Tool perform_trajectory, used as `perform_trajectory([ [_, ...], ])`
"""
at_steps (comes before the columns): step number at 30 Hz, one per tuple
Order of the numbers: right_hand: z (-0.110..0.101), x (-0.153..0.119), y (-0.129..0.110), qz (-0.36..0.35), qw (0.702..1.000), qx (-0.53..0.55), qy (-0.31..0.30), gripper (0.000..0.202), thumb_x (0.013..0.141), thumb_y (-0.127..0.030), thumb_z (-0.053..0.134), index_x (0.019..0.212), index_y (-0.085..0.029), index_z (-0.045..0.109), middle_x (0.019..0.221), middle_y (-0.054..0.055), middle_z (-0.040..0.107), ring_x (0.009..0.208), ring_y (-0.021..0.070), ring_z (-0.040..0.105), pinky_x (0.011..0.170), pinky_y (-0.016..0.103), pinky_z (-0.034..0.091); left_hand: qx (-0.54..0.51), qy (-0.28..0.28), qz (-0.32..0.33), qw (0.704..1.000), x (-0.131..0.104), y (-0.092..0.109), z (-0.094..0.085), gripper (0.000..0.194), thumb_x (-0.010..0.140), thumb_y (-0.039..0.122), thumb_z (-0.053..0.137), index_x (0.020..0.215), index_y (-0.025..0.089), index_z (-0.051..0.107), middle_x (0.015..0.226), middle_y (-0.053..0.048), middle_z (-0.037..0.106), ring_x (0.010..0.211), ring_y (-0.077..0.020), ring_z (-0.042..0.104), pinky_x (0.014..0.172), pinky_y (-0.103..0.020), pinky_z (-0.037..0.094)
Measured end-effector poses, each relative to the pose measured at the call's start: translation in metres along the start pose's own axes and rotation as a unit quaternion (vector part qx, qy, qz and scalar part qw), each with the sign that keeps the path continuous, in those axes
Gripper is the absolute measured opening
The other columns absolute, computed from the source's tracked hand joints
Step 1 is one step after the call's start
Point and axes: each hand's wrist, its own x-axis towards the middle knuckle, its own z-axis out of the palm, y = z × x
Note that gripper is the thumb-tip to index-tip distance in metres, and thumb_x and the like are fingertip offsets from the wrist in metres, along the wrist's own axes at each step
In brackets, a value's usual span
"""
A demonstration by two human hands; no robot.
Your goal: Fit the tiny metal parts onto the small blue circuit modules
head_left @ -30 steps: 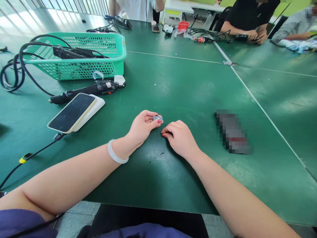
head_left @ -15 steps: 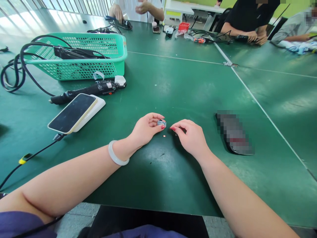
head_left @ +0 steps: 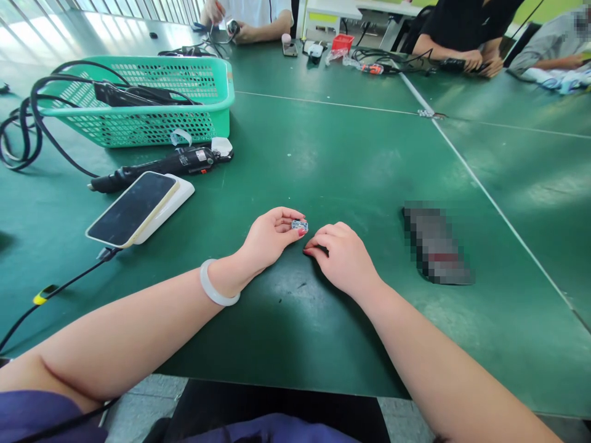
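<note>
Between the thumb and fingers of my left hand [head_left: 276,235] is a small circuit board [head_left: 300,226], silvery blue with fine parts on its face. Just right of it, my right hand [head_left: 344,255] is closed in a pinch, its thumb and index fingertips low at the green table top [head_left: 258,344]. Whatever sits between those fingertips is too small or hidden to make out. The two hands are close but apart.
Left: a phone [head_left: 133,209] on a white stand, a black power tool [head_left: 161,166] and a green basket [head_left: 157,126] with cables. Right: a dark, blurred object [head_left: 438,246]. People sit at the far edge near a red box [head_left: 342,42].
My right hand has moved slightly left and down, to where a small pinkish piece lay; that piece no longer shows. My left hand still holds the board.
</note>
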Motion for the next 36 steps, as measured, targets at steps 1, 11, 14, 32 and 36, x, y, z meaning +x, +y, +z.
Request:
perform_trajectory([
  [1, 0.001, 0.000, -0.002, 0.003, 1.000, -0.010, -0.009, 0.012, 0.082, -0.020, 0.062, 0.073, -0.022, 0.070, 0.081, 0.004, 0.066, 0.077, 0.0208, 0.049, 0.073, 0.038, 0.042, 0.001, 0.000, 0.001, 1.000, 0.000, -0.001, 0.000, 0.028, 0.068, 0.017, 0.072, 0.093, 0.012, 0.061, 0.092, -0.006, 0.067, 0.088, -0.0139, 0.063, 0.093, -0.036, 0.048],
  [11, 0.002, -0.001, -0.004, 0.003, 0.998, -0.050, -0.036, 0.020, 0.085, -0.016, 0.050, 0.071, -0.020, 0.063, 0.079, 0.007, 0.063, 0.075, 0.0220, 0.051, 0.070, 0.039, 0.041, -0.002, -0.005, -0.008, 1.000, 0.001, -0.002, 0.000, 0.026, 0.064, 0.009, 0.073, 0.085, 0.013, 0.058, 0.090, -0.005, 0.068, 0.083, -0.0135, 0.065, 0.087, -0.037, 0.051],
  [14, 0.001, -0.001, -0.003, -0.006, 0.997, -0.073, -0.040, 0.022, 0.087, -0.017, 0.047, 0.074, -0.019, 0.063, 0.080, 0.008, 0.063, 0.076, 0.0220, 0.051, 0.072, 0.039, 0.042, 0.011, -0.008, -0.008, 1.000, 0.001, -0.002, 0.000, 0.024, 0.065, 0.009, 0.072, 0.084, 0.013, 0.057, 0.091, -0.006, 0.068, 0.084, -0.0140, 0.066, 0.087, -0.037, 0.052],
  [32, -0.020, -0.002, 0.005, -0.022, 0.977, 0.177, 0.116, 0.019, 0.085, -0.018, 0.051, 0.074, -0.024, 0.065, 0.091, 0.003, 0.059, 0.088, 0.0178, 0.057, 0.081, 0.037, 0.047, -0.035, -0.162, -0.050, 0.985, -0.005, 0.002, 0.000, 0.024, 0.073, 0.021, 0.072, 0.094, 0.013, 0.066, 0.086, -0.007, 0.072, 0.083, -0.0151, 0.068, 0.089, -0.035, 0.052],
  [36, -0.023, -0.002, 0.007, -0.031, 0.977, 0.192, 0.092, 0.020, 0.084, -0.020, 0.053, 0.071, -0.025, 0.068, 0.098, 0.003, 0.057, 0.083, 0.0169, 0.055, 0.075, 0.037, 0.047, -0.055, -0.191, -0.052, 0.979, -0.005, 0.001, 0.000, 0.024, 0.072, 0.023, 0.073, 0.094, 0.014, 0.068, 0.090, -0.007, 0.072, 0.084, -0.0154, 0.069, 0.087, -0.035, 0.053],
])
